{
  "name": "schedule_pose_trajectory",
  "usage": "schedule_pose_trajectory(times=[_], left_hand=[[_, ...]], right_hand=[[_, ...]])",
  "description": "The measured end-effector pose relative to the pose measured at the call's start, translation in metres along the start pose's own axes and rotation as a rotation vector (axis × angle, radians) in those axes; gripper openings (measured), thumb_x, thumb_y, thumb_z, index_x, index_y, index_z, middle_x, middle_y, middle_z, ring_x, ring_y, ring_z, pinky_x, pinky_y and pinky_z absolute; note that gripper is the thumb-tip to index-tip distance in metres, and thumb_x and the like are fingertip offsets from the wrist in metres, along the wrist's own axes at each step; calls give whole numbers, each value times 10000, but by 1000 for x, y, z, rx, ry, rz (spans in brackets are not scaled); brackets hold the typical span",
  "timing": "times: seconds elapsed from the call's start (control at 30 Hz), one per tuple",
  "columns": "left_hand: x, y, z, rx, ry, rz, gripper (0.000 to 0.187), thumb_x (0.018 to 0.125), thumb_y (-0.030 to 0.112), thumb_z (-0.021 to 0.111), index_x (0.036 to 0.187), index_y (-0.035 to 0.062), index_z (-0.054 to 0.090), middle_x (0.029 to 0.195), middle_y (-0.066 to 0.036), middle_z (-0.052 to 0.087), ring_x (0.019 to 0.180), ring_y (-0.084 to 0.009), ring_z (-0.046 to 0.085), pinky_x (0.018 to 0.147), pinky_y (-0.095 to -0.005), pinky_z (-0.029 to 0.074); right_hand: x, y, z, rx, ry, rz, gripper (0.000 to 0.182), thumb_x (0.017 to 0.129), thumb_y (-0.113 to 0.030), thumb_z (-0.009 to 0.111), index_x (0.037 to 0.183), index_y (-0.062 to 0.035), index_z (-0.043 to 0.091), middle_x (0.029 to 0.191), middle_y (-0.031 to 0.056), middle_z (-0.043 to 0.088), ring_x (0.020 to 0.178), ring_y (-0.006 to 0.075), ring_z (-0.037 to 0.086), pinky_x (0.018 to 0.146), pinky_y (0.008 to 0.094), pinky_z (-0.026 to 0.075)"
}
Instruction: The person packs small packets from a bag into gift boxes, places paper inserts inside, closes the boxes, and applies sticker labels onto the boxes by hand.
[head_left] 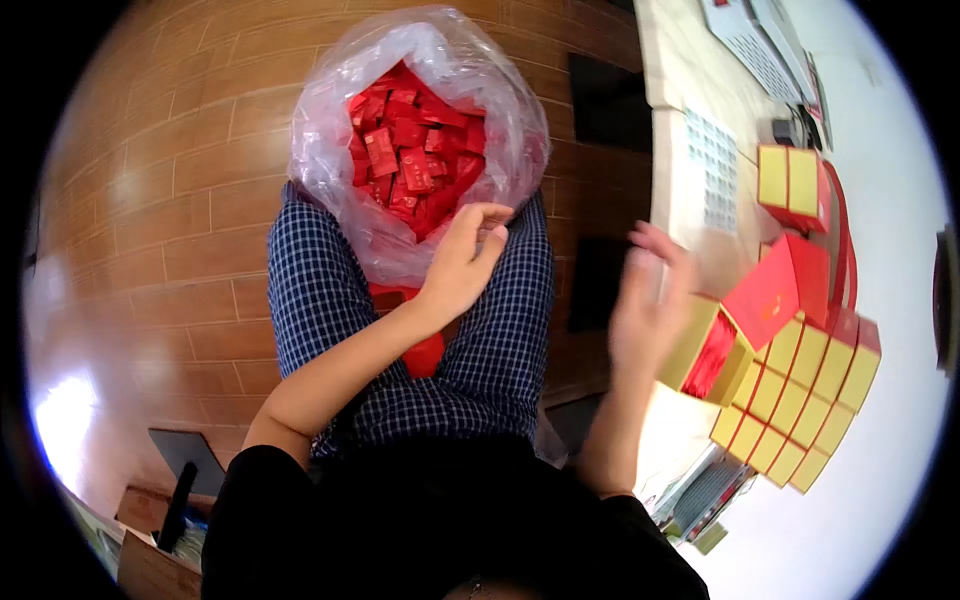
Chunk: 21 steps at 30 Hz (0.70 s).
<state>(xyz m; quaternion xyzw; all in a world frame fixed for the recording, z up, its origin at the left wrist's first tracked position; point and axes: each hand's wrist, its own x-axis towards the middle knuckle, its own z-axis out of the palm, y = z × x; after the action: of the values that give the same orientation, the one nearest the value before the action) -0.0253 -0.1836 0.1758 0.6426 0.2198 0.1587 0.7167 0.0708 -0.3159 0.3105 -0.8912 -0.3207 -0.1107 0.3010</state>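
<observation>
My left hand (466, 262) hovers at the near right rim of a clear plastic bag (335, 130), thumb and bent fingers a little apart, with nothing visible in it. Many small red packets (415, 170) fill the bag, which stands between my knees. My right hand (650, 305) is blurred over the table's edge, its thumb apart from the fingers and no object showing in it. Just right of it is an open yellow box (682, 350) with a raised red lid (765, 295). Red packets or strips (710, 355) lie inside that box.
Stacked yellow and red boxes (810, 385) stand behind the open one. Two more boxes (790, 185) with a red strap sit farther along the table (675, 60), near a sheet of pale labels (710, 165). A white device (755, 45) is at the far end.
</observation>
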Motion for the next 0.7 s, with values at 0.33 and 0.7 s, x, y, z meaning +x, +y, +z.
schedule_pose_trajectory(times=[0.33,0.7], left_hand=[[115,-82,-128,-151,459,-152,230,939,80,520,1153,-2,539,1072,-99,621,952,-149,591,875,-285,467],[180,-104,-179,-586,562,-547,408,959,264,449,1256,-6,521,1252,-110,582,1154,-196,528,1035,-325,341]], right_hand=[[15,60,353,31,-636,-107,471,791,-191,686,1199,-36,508,1098,203,549,1032,383,523,880,459,445],[68,110,511,-526,-1023,-244,916,710,-255,777,1473,-278,270,1417,226,359,1272,412,394,999,515,405]])
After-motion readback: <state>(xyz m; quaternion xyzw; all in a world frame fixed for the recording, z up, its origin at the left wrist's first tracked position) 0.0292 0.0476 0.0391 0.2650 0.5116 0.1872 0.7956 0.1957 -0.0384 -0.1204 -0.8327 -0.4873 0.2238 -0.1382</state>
